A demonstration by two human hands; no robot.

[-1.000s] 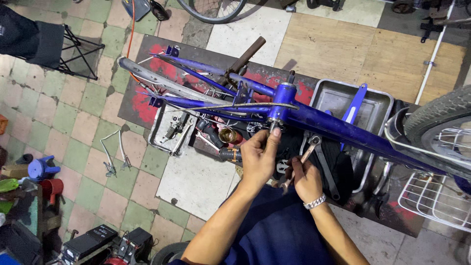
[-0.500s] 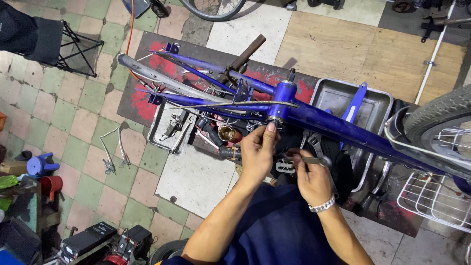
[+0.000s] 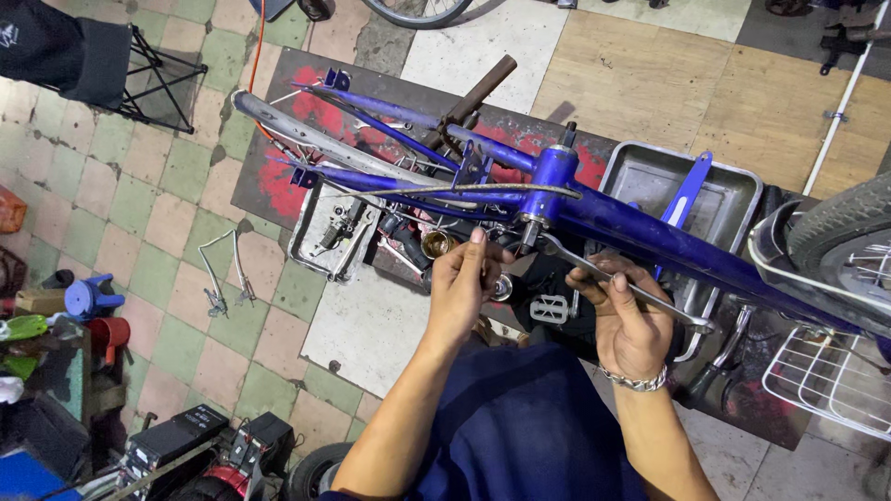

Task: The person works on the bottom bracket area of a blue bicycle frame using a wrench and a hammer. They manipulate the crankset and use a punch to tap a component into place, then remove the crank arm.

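Two hands at one blue bicycle frame (image 3: 640,227): right hand (image 3: 631,320) grips one wrench (image 3: 617,283) (silver), left hand (image 3: 464,288) pinches near the bottom bracket (image 3: 531,227).

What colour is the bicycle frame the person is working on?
The bicycle frame is blue, seen clearly in the head view; the right hand holds a silver wrench against it.

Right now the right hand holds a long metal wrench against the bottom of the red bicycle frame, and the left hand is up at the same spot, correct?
Not quite: the bicycle frame is blue, not red, as the head view shows. The rest stands: the right hand holds the long metal wrench against the frame's bottom, and the left hand is up at the same spot.
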